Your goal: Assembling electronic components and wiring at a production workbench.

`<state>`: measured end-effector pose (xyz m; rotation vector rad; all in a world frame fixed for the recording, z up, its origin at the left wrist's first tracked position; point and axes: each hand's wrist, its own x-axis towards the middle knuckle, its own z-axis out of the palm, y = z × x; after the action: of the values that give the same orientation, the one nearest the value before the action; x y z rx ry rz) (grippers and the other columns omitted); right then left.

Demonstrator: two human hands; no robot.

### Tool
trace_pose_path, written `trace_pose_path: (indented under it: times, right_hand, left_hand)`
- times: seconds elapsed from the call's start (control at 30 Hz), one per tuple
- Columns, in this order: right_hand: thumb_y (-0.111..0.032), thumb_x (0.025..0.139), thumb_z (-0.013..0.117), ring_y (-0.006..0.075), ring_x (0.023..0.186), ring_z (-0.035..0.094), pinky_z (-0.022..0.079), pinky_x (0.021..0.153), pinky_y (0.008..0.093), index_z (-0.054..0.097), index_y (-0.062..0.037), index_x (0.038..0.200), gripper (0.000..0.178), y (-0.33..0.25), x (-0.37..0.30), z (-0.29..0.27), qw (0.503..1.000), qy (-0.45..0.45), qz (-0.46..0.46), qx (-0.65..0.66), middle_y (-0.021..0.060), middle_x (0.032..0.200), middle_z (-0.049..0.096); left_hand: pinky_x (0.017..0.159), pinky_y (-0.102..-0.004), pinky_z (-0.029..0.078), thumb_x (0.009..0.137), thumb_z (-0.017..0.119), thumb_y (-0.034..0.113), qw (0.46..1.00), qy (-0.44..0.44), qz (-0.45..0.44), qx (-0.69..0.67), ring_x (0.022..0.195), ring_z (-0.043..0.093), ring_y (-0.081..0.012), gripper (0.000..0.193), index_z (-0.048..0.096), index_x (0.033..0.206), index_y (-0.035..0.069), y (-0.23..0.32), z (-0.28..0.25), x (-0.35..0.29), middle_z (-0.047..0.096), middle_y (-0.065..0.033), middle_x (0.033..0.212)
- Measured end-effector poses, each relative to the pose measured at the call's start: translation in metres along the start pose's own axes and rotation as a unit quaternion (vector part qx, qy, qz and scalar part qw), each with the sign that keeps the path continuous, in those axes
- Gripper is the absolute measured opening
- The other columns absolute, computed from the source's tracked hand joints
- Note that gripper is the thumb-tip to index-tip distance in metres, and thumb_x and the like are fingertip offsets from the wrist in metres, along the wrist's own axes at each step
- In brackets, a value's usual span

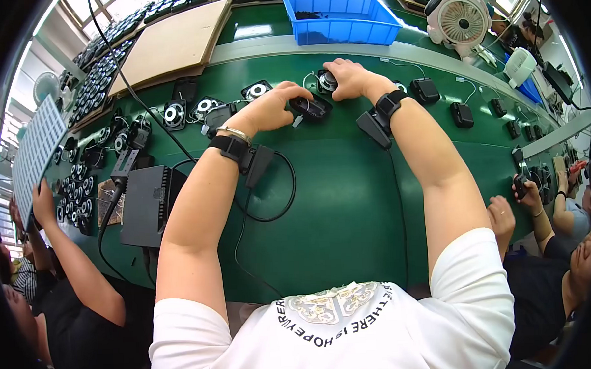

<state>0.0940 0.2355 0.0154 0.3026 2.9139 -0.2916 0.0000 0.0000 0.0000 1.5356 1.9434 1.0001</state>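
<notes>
My left hand pinches the left end of a black plastic speaker housing that lies on the green bench. A white connector on a thin lead rests beside that housing. Just behind it, my right hand has its fingers closed on a small round speaker with a black frame; the fingertips partly hide it. A loose speaker with a white ring sits behind my left hand. Both wrists carry black strapped devices with cables.
A blue bin stands at the back by a cardboard stack. More speakers and housings line the bench. A dark grey box with cables stands at left, a fan far right. Co-workers sit on both sides, one holding a tray.
</notes>
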Motion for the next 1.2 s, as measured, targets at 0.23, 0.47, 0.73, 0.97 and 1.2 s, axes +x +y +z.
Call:
trace_pose_path:
  times: [0.23, 0.47, 0.73, 0.97, 1.2]
  right_hand:
    - [-0.025, 0.063, 0.073, 0.039, 0.115, 0.051, 0.042, 0.102, 0.0401, 0.05, 0.0037, 0.129, 0.076, -0.043, -0.038, 0.001, 0.988, 0.143, -0.056, -0.024, 0.0224, 0.121, 0.055]
    - [-0.021, 0.064, 0.073, 0.0391, 0.112, 0.052, 0.045, 0.098, 0.0423, 0.048, 0.0064, 0.13, 0.075, -0.092, -0.166, 0.034, 0.956, 0.271, -0.071, 0.083, 0.0233, 0.119, 0.054]
    - [-0.011, 0.064, 0.071, 0.0387, 0.116, 0.05, 0.044, 0.099, 0.0434, 0.044, 0.0049, 0.134, 0.076, -0.154, -0.279, 0.09, 0.965, 0.209, -0.104, 0.121, 0.0232, 0.124, 0.052]
    - [-0.009, 0.066, 0.072, 0.0365, 0.12, 0.05, 0.043, 0.101, 0.0433, 0.041, 0.0028, 0.137, 0.079, -0.151, -0.3, 0.101, 0.948, 0.198, -0.187, 0.162, 0.0222, 0.127, 0.052]
    - [-0.012, 0.079, 0.073, 0.0247, 0.111, 0.058, 0.049, 0.094, 0.0353, 0.04, 0.0009, 0.139, 0.07, -0.179, -0.317, 0.084, 0.87, 0.257, -0.147, 0.395, 0.0154, 0.123, 0.055]
  left_hand:
    - [0.087, -0.0322, 0.05, 0.075, 0.069, 0.002, 0.981, 0.023, 0.132, 0.141, 0.099, 0.063, -0.0227, 0.035, 0.066, 0.108, 0.009, 0.001, -0.025, -0.013, 0.065, -0.0066, 0.106]
    - [0.082, -0.028, 0.049, 0.082, 0.07, 0.007, 0.939, -0.034, -0.003, -0.342, 0.087, 0.063, -0.0141, 0.046, 0.054, 0.125, 0.002, 0.078, -0.023, -0.101, 0.067, -0.0048, 0.099]
    - [0.085, -0.0275, 0.052, 0.086, 0.068, 0.008, 0.776, -0.031, -0.037, -0.628, 0.096, 0.064, -0.0116, 0.055, 0.045, 0.134, -0.002, 0.093, 0.058, -0.183, 0.066, -0.0049, 0.102]
    - [0.075, -0.025, 0.055, 0.093, 0.065, 0.022, 0.81, 0.002, -0.088, -0.58, 0.092, 0.066, -0.0087, 0.041, 0.055, 0.128, 0.005, 0.11, 0.083, -0.215, 0.066, -0.0024, 0.101]
    - [0.066, -0.021, 0.054, 0.097, 0.061, 0.029, 0.857, 0.086, -0.107, -0.497, 0.084, 0.064, -0.0051, 0.03, 0.065, 0.118, 0.008, 0.149, 0.084, -0.203, 0.066, 0.0, 0.101]
